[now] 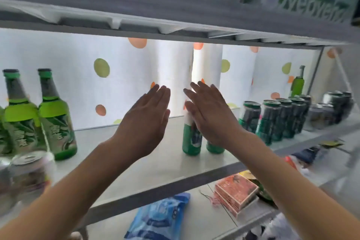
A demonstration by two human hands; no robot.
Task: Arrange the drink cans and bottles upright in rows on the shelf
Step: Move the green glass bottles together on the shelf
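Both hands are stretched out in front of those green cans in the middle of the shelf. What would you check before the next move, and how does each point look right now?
1. Left hand free: ok, fingers straight, holding nothing.
2. Right hand free: ok, fingers straight, in front of the two green cans; contact cannot be told.
3. Those cans upright: ok, as far as their lower parts show.
4. Space on the shelf left of them: ok, bare up to the green bottles.
5. Dark cans on the right in a row: ok, upright.
6. Pale can at the front left: cannot tell, blurred.
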